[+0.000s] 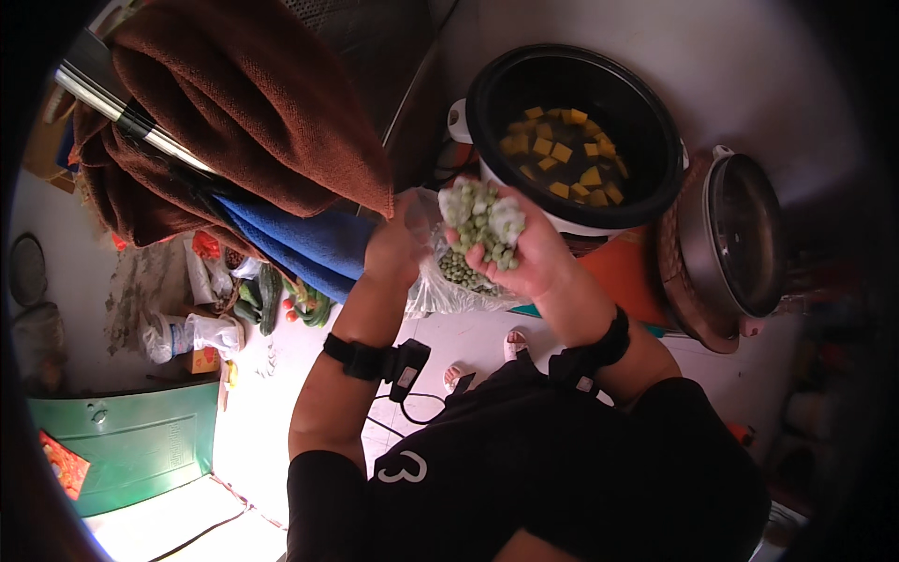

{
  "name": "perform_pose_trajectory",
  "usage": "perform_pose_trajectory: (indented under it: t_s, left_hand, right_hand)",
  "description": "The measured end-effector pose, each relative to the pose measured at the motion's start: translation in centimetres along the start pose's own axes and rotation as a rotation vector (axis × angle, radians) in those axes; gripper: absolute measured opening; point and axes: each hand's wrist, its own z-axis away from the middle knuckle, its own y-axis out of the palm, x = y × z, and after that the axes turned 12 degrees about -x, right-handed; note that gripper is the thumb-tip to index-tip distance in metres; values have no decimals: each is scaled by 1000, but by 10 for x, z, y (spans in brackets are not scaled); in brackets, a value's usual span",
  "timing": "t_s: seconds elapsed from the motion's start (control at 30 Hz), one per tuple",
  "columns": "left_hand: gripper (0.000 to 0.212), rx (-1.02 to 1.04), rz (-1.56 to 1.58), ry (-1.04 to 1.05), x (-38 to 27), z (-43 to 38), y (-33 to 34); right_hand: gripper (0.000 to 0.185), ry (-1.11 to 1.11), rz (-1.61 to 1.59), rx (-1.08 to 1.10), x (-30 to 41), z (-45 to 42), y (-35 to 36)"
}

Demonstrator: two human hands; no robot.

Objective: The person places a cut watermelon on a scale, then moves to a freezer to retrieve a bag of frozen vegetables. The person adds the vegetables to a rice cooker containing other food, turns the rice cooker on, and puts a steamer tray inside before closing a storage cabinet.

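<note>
My right hand (535,256) is cupped around a clump of frosty green peas (484,221). Just left of it, my left hand (395,242) grips the edge of a clear plastic bag (428,284), in which more peas (460,272) show; part of that hand is hidden by the brown towel. Above and to the right of my right hand stands a black-lined electric pot (491,168) with a white outside. Cut orange-yellow pumpkin-like cubes (560,152) lie in liquid inside it.
A lidded pan (744,235) stands right of the pot. Brown towels (260,105) and a blue towel (302,246) hang from a metal rail (91,91) at upper left. Cucumbers or similar green vegetables (269,298), small tomatoes (291,315) and bags lie on the floor, near a green panel (133,442).
</note>
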Motion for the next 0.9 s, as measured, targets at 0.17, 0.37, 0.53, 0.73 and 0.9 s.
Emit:
perform_pose_trajectory:
  t_s: [0.17,0.37,0.53,0.73,0.9]
  left_hand:
    - [20,-38,85,-185,-14,22,5]
    - [23,-13,115,-180,-16,30,6]
    - [30,33,45,-144,-13,30,-1]
    - [31,40,19,-163,-21,41,-3]
    - [32,84,51,-128,-18,55,-10]
  right_hand:
    - [33,-224,31,53,55,20,32]
    - [29,-713,646,-508,124,32,26]
    - [36,-770,681,-797,151,29,12]
    - [31,-961,764,-680,144,39,23]
    - [22,-964,758,-444,137,39,6]
